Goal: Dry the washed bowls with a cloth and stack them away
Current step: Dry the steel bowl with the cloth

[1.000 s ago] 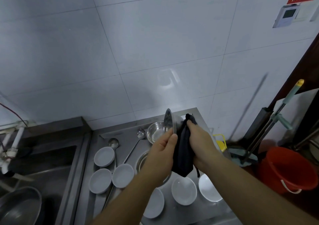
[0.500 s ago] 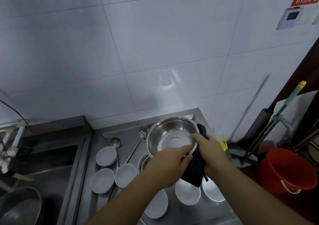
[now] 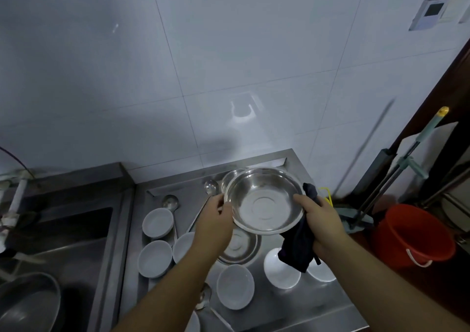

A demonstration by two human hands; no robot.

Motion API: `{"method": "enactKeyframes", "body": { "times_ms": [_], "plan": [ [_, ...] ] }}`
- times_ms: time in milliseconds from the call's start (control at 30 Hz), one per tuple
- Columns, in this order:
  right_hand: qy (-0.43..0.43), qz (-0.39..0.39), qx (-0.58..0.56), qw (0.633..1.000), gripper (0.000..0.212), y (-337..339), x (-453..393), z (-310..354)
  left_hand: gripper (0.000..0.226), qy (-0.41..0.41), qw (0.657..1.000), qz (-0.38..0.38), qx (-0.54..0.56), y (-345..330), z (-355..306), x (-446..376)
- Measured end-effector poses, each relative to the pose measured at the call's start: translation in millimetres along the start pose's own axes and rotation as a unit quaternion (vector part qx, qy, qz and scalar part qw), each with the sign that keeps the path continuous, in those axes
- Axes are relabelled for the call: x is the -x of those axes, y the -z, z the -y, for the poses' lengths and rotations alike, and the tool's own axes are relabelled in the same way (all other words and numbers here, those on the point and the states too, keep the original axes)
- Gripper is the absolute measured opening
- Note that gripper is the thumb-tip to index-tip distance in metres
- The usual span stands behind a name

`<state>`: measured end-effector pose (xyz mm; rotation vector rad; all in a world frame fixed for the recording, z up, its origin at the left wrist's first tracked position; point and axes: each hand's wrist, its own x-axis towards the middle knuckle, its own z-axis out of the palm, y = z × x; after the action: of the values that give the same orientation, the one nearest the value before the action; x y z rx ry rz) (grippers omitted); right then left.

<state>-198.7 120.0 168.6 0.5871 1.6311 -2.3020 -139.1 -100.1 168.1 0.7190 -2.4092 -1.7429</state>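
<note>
Turned from edge-on a second ago, the steel bowl (image 3: 264, 202) now faces me, hollow up, held above the draining board (image 3: 338, 303). My left hand (image 3: 216, 219) pinches its left rim; my right hand (image 3: 323, 219) grips the right rim with the dark cloth (image 3: 297, 247) bunched beneath. Judgement: inside presented for inspection or wiping; the white bowls (image 3: 235, 286) below remain undried
</note>
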Motion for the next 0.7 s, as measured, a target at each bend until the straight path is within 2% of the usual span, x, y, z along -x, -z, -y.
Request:
{"method": "enactKeyframes", "body": {
  "times_ms": [100, 167, 300, 533, 633, 700],
  "plan": [
    [-0.001, -0.014, 0.035, 0.999, 0.016, 11, -5, -7, 0.021, 0.109, 0.987, 0.038, 0.109, -8, 15, -5],
    [-0.003, -0.027, 0.059, 0.998, 0.016, 22, -12, -11, 0.026, 0.145, 0.978, 0.043, 0.144, -17, 23, -11],
    [-0.034, -0.038, 0.095, 0.994, 0.017, 40, -40, -11, 0.025, 0.180, 0.974, 0.050, 0.129, -46, 28, -26],
    [-0.096, -0.052, 0.115, 0.987, 0.013, 68, -122, -1, 0.022, 0.246, 0.955, 0.018, 0.163, -103, 23, -73],
    [-0.089, -0.059, 0.154, 0.982, 0.015, 81, -161, -1, 0.024, 0.265, 0.948, 0.018, 0.175, -127, 24, -99],
    [-0.079, -0.063, 0.176, 0.979, 0.025, 87, -186, -1, 0.024, 0.277, 0.944, 0.021, 0.178, -145, 29, -117]
  ]
}}
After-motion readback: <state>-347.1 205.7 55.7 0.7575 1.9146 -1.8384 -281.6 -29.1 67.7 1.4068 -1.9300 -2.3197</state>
